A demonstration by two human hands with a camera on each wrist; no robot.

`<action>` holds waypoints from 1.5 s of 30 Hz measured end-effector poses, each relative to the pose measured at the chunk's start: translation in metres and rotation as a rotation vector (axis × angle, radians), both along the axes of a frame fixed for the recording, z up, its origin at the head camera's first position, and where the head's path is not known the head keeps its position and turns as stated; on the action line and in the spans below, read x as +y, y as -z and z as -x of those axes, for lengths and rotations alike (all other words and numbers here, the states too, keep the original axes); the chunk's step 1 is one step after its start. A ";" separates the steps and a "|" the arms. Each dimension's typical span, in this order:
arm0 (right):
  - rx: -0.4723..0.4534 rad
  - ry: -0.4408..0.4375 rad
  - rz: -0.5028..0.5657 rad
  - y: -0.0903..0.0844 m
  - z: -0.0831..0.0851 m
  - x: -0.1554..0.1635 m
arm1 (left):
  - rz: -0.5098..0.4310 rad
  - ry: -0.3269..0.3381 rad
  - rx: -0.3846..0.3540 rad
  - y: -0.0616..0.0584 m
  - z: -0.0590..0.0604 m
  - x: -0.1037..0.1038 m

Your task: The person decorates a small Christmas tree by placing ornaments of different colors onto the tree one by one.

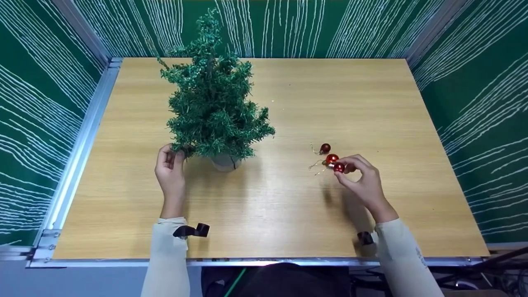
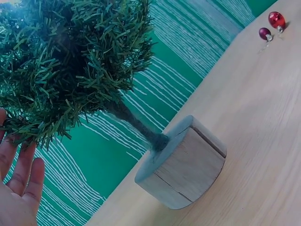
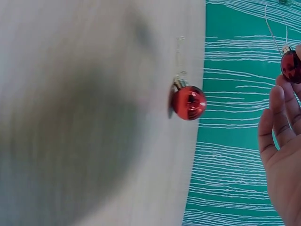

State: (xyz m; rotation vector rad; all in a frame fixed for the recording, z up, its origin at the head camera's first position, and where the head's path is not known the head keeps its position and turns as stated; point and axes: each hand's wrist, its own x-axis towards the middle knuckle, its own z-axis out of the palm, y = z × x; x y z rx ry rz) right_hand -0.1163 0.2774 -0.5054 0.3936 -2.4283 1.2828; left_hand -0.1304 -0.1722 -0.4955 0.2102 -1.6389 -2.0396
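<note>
Right hand (image 1: 365, 181) pinches red bauble (image 1: 339, 167) (tree (image 1: 214, 103) in wood base (image 1: 225, 161)).

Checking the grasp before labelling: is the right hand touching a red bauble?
Touching. The head view shows the right hand pinching a red bauble between its fingertips; the right wrist view agrees.

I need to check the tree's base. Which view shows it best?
The left wrist view: the round wooden base fills the frame, trunk and seam visible. The head view shows it mostly hidden under branches. The right wrist view misses it.
</note>
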 end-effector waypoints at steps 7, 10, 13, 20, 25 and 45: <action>0.046 0.001 0.021 -0.034 -0.008 -0.015 | 0.013 0.010 0.039 -0.002 -0.002 0.001; 0.050 0.004 0.019 -0.040 -0.009 -0.016 | 0.026 0.009 0.035 -0.005 -0.004 0.002; 0.057 0.007 0.024 -0.042 -0.008 -0.016 | 0.039 0.011 0.032 -0.006 -0.006 0.002; 0.080 0.001 0.041 -0.045 -0.006 -0.016 | 0.022 0.052 0.067 -0.005 -0.011 0.005; 0.103 -0.007 0.049 -0.054 -0.005 -0.020 | 0.023 0.049 0.070 -0.003 -0.014 0.008; 0.185 -0.031 0.091 -0.080 0.002 -0.046 | 0.050 0.073 0.094 -0.007 -0.024 0.022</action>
